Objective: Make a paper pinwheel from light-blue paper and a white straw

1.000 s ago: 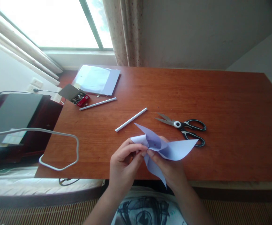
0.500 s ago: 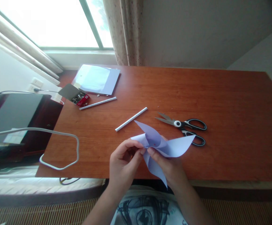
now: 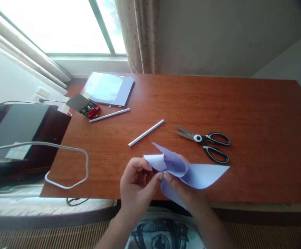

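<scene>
The left grip (image 3: pixel 137 181) and right grip (image 3: pixel 192 192) clasp the curled lilac paper (image 3: pixel 204 175) between them. If a thumb slipped off its centre, the curled blades might spring open; pressing too hard could crease them. Beyond the grips on the wooden surface (image 3: pixel 256 138), parted scissors (image 3: pixel 198 138) lie ahead to the right, a white stick (image 3: pixel 146 132) ahead, and a second stick (image 3: pixel 109 115) farther left, beside a red box (image 3: pixel 93 111). Past these stand the patterned curtain (image 3: pixel 140 41) and bright window (image 3: pixel 70 27).
</scene>
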Tool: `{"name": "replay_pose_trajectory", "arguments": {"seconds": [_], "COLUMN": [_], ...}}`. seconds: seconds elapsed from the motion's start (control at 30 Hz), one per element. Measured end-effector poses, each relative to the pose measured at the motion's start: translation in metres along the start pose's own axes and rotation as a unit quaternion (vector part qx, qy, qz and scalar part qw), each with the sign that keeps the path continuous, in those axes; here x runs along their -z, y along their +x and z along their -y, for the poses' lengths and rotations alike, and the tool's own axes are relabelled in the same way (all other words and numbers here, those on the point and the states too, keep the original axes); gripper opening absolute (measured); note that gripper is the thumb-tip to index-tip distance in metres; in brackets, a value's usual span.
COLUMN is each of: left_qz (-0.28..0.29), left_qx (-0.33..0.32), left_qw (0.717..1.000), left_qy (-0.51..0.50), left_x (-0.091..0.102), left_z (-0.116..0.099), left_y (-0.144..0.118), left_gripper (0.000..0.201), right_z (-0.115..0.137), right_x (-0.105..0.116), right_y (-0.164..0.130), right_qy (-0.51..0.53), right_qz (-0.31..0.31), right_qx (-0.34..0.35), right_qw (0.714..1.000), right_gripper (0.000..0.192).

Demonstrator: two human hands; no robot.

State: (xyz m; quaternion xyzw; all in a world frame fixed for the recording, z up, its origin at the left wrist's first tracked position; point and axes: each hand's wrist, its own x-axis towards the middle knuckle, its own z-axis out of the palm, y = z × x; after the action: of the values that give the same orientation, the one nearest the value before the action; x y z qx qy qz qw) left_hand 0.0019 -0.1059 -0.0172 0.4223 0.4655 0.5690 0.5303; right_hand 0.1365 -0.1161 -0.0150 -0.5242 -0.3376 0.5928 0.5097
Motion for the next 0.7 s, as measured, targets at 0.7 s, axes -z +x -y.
{"name": "replay_pose_trajectory", "arguments": {"seconds": [0.7], "left_qz": [-0.055], "left_qx": [0.079], "left_qw": [0.994], "left_qy": [-0.056], "left_x": [0.005], "left_z": [0.000], "left_y": [0.002], "left_gripper": [0.040], "right_z": [0.005], "right_x": [0.027], "right_y": [-0.008], "right_qy": [-0.052], "right_qz": [-0.006], "right_qx": [0.046], "right_qw": [0.998], "right_gripper": [0.021]}}
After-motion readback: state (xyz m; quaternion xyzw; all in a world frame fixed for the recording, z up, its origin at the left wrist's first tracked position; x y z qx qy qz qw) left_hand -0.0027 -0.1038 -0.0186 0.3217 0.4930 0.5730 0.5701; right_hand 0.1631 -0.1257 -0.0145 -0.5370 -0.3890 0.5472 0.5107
